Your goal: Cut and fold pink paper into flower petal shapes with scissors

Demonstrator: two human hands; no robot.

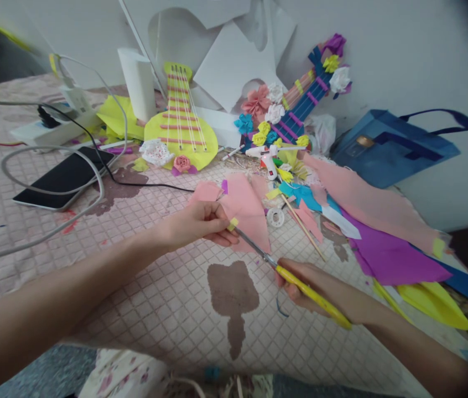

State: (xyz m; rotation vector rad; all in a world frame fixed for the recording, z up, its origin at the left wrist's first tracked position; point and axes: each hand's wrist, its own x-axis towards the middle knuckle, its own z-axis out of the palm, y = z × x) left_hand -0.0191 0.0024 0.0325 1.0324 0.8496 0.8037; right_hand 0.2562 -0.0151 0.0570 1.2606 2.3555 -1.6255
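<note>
Between the thumb and fingers of my left hand (207,222) is a small yellow paper piece (233,224). My right hand (308,284) grips yellow-handled scissors (312,296), their blades pointing up and left. The blade tips meet or come very close to the yellow piece; whether they are cutting it I cannot tell. Beneath and behind my left fingers lies pink crepe paper (247,207). A roll of clear tape (275,217) and a thin wooden stick (303,228) rest to the right of the pink paper.
A yellow paper guitar (182,130) and a blue one with paper flowers (300,124) lean at the back. A glue gun (269,163) lies among scraps. Cables loop round a tablet (66,177) on the left. Purple paper (395,254) and a blue bag (395,146) are at right.
</note>
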